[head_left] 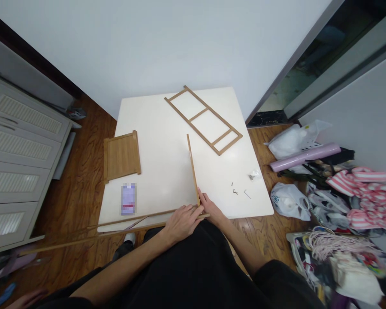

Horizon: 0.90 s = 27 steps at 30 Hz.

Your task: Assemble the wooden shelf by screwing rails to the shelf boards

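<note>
My left hand (182, 222) is closed over the near end of a long wooden frame (128, 229), which reaches out past the table's left edge. Close beside it, my right hand (209, 209) grips the lower end of a narrow wooden piece (192, 165), where that piece meets the frame. The fingertips partly hide this joint, so I cannot tell whether a fastener is in it. Farther back on the white table (161, 150) lies a wooden ladder-shaped frame (198, 114). A slatted wooden panel (122, 156) rests at the table's left edge.
Small screws (235, 192), a hex key (247, 194) and a small plastic bag (254, 175) lie at the right. A blurred purple item (128, 199) sits front left. Bags and clothes (366, 193) crowd the floor at right. Another person's hand (28, 297) shows lower left.
</note>
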Motion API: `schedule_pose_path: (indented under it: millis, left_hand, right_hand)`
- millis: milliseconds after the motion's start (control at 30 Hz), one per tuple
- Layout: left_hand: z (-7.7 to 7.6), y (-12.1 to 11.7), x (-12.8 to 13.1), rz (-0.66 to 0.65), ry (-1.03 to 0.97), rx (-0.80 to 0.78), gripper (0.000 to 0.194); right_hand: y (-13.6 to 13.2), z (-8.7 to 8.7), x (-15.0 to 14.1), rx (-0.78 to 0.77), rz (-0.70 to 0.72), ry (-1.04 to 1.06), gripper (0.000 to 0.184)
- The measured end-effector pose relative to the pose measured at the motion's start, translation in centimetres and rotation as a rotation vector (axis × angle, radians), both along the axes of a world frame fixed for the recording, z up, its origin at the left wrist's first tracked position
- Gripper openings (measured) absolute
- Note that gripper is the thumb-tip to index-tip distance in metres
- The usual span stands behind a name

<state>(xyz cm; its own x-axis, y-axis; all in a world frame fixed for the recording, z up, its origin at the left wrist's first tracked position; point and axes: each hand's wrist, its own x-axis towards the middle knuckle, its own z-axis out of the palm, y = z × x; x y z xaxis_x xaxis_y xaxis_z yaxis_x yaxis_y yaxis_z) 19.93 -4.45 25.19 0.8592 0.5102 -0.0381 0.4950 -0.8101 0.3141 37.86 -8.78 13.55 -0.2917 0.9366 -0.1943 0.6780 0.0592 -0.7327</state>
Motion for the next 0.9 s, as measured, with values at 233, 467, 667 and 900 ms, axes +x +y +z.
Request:
schedule_pose_path:
  millis: [233, 467, 667, 900]
  left_hand:
    - [-1.3, -0.1, -0.2, -0.027, 0.002, 0.01, 0.028]
    - [-1.7, 0.2, -0.1, -0.039, -0.039, 0.044, 0.024]
    - [-1.3, 0.4, 0.0, -0.017, -0.029, 0.031, 0.025]
    - [-1.0, 0.6, 0.0, -0.025, -0.056, 0.041, 0.026]
  right_hand:
    - [-2.9, -1.6, 7.3, 0.084, -0.403, -0.13, 0.052]
    - [-3.8, -3.3, 13.6, -0.11, -0.767, -0.186, 0.038]
    - [-0.4, -2.9, 5.6, -0.541, -0.818, 0.533, 0.036]
    - [3.2, -4.0, 0.9, -0.767, -0.984, 0.649, 0.043]
